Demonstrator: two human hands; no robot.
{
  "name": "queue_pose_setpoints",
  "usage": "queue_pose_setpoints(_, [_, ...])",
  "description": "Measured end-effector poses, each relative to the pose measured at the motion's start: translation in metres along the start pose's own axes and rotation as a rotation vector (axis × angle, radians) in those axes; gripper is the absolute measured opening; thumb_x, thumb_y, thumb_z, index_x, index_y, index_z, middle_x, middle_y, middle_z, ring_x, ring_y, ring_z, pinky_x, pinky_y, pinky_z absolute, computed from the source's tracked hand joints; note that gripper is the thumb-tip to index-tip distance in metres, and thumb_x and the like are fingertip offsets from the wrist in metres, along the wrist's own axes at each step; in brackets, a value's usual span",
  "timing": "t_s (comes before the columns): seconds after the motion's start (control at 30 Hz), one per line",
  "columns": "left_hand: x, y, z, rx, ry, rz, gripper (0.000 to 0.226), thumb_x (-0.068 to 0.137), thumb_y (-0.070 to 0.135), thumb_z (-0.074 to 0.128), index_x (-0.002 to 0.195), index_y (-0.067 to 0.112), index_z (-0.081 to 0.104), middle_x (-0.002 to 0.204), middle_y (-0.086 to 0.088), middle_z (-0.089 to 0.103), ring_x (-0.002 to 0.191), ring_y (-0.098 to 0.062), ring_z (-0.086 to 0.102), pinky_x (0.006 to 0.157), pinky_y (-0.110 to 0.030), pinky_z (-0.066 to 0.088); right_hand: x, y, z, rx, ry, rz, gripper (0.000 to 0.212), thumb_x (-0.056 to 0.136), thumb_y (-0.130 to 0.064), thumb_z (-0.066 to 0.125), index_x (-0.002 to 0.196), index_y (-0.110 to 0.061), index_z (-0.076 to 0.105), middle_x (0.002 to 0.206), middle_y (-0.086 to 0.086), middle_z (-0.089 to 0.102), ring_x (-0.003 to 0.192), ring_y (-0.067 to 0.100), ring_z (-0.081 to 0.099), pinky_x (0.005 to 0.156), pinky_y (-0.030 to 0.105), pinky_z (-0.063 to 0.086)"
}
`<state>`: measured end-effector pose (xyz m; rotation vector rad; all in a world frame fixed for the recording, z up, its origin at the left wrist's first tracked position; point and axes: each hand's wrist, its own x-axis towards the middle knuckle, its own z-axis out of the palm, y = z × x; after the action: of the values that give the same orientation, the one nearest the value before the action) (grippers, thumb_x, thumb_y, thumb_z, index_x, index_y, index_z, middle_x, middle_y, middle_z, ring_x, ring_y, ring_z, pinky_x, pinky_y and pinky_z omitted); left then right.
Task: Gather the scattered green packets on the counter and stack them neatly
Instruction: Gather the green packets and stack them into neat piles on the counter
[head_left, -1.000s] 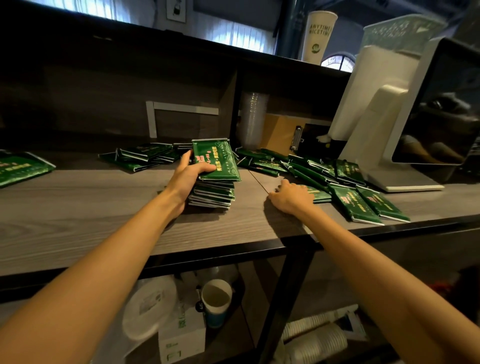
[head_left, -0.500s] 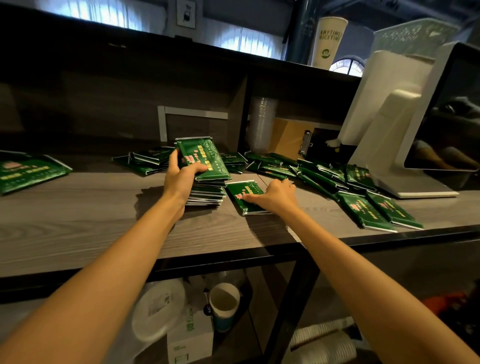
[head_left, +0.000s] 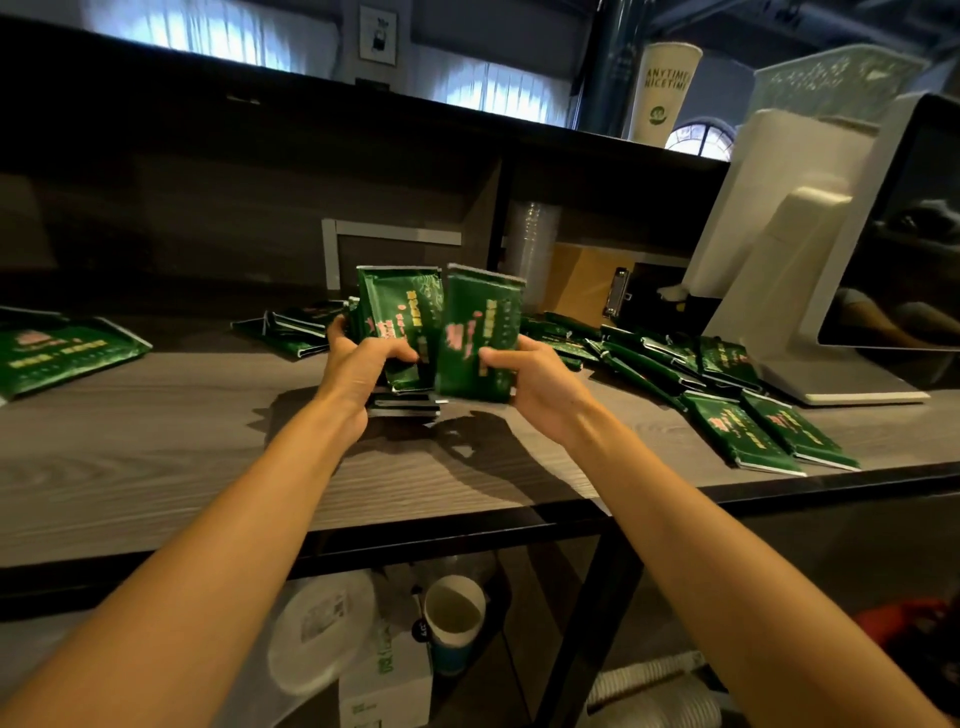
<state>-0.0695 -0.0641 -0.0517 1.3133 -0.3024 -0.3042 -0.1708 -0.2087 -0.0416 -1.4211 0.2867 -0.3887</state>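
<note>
far left on the grey wood tabletop (head_left: 156, 441) a lone packet (head_left: 62, 353) lies flat, well apart from the rest. further in, toward the back, a small heap (head_left: 291, 330) of green packets lies loosely piled just behind the left hand (head_left: 358, 369). that hand's grip is closed, thumb in front and fingers curled behind, round the lower end of a raised packet (head_left: 402, 322) that stands nearly upright above the tabletop; whether more are bunched behind it i cannot tell. under the hand a low stack (head_left: 405, 405) sits on the tabletop, mostly in shadow. just beside, the right hand (head_left: 540, 384) has its grip pinched on a second packet (head_left: 480, 338), thumb across the face, held upright and overlapping the first one's edge. to the right, scattered packets (head_left: 675, 358) overlap in a loose spread that runs toward a white screen stand (head_left: 779, 291), and two packets (head_left: 737, 436) lie side by side near the front edge. below the tabletop, on a lower shelf, stands a paper cup (head_left: 454, 618).
</note>
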Motion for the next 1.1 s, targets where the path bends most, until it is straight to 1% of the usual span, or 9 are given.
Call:
queue_pose_setpoints(0.13, [-0.004, 0.003, 0.002, 0.009, -0.084, 0.099, 0.072, 0.067, -0.019, 0.054, 0.125, 0.020, 0.038, 0.096, 0.002, 0.057, 0.097, -0.017, 0.054, 0.084, -0.030, 0.047, -0.001, 0.001, 0.022, -0.241, 0.054, -0.026, 0.053, 0.076, -0.007, 0.071, 0.125, -0.003, 0.051, 0.124, 0.012, 0.061, 0.113, 0.023, 0.057, 0.102, 0.041, 0.041])
queue_pose_setpoints(0.23, [-0.011, 0.008, 0.003, 0.097, -0.189, 0.169, 0.075, 0.068, -0.024, 0.044, 0.125, 0.023, 0.033, 0.098, 0.003, 0.053, 0.091, -0.010, 0.052, 0.067, -0.019, 0.048, 0.001, 0.005, 0.019, -0.149, 0.037, -0.030, 0.073, 0.074, 0.005, 0.071, 0.134, -0.007, 0.032, 0.126, 0.013, 0.055, 0.115, 0.025, 0.054, 0.098, 0.039, 0.045])
queue_pose_setpoints(0.3, [-0.018, 0.011, 0.002, 0.126, -0.279, 0.147, 0.071, 0.065, -0.020, 0.044, 0.121, 0.023, 0.034, 0.098, 0.002, 0.053, 0.095, -0.015, 0.051, 0.063, -0.022, 0.046, 0.001, 0.011, 0.014, -0.086, -0.071, -0.044, 0.088, 0.067, 0.009, 0.073, 0.140, -0.011, 0.026, 0.129, 0.013, 0.054, 0.118, 0.026, 0.054, 0.099, 0.041, 0.045])
queue_pose_setpoints(0.43, [-0.026, 0.015, -0.008, 0.237, -0.478, 0.069, 0.087, 0.044, -0.004, 0.043, 0.125, 0.028, 0.036, 0.111, -0.002, 0.055, 0.108, -0.020, 0.051, 0.080, -0.030, 0.047, -0.006, 0.014, 0.014, -0.200, -0.185, -0.087, 0.074, 0.056, -0.001, 0.069, 0.127, -0.007, 0.050, 0.115, 0.009, 0.064, 0.110, 0.022, 0.060, 0.094, 0.034, 0.048])
queue_pose_setpoints(0.6, [-0.035, 0.014, -0.019, 0.187, -0.563, 0.084, 0.092, 0.054, 0.002, 0.061, 0.136, 0.031, 0.032, 0.123, 0.001, 0.058, 0.113, -0.017, 0.056, 0.079, -0.024, 0.050, -0.009, 0.012, 0.016, -0.156, -0.236, -0.056, 0.069, 0.066, -0.002, 0.058, 0.133, -0.002, 0.042, 0.121, 0.015, 0.057, 0.109, 0.026, 0.056, 0.097, 0.038, 0.044])
queue_pose_setpoints(0.73, [-0.032, 0.008, -0.015, 0.143, -0.557, 0.096, 0.129, 0.047, 0.011, 0.080, 0.147, 0.038, 0.002, 0.135, 0.001, 0.051, 0.121, -0.017, 0.052, 0.100, -0.037, 0.044, -0.008, 0.010, 0.014, -0.091, -0.276, -0.052, 0.078, 0.061, -0.003, 0.047, 0.138, -0.001, 0.035, 0.123, 0.015, 0.056, 0.110, 0.028, 0.054, 0.092, 0.035, 0.048])
queue_pose_setpoints(0.9, [-0.031, 0.007, -0.015, 0.328, -0.652, 0.039, 0.118, 0.055, 0.002, 0.069, 0.149, 0.033, 0.005, 0.135, -0.003, 0.050, 0.117, -0.015, 0.053, 0.093, -0.029, 0.046, -0.011, 0.013, 0.017, -0.094, -0.220, -0.099, 0.087, 0.053, -0.001, 0.045, 0.139, -0.001, 0.031, 0.116, 0.011, 0.055, 0.100, 0.021, 0.055, 0.074, 0.023, 0.053])
queue_pose_setpoints(1.03, [-0.031, 0.013, -0.008, 0.280, -0.549, 0.073, 0.131, 0.054, 0.003, 0.065, 0.144, 0.037, -0.025, 0.131, 0.008, 0.041, 0.117, -0.014, 0.046, 0.097, -0.032, 0.038, -0.009, 0.015, 0.020, -0.077, -0.210, -0.104, 0.093, 0.054, -0.004, 0.047, 0.144, -0.009, 0.025, 0.121, 0.013, 0.054, 0.105, 0.025, 0.054, 0.083, 0.032, 0.050])
queue_pose_setpoints(1.1, [-0.033, 0.013, -0.006, 0.289, -0.562, 0.098, 0.131, 0.055, 0.004, 0.064, 0.142, 0.038, -0.028, 0.135, 0.003, 0.038, 0.117, -0.015, 0.046, 0.094, -0.032, 0.041, -0.008, 0.014, 0.020, -0.101, -0.206, -0.100, 0.095, 0.054, -0.003, 0.046, 0.146, -0.009, 0.022, 0.124, 0.015, 0.052, 0.104, 0.025, 0.055, 0.079, 0.029, 0.053])
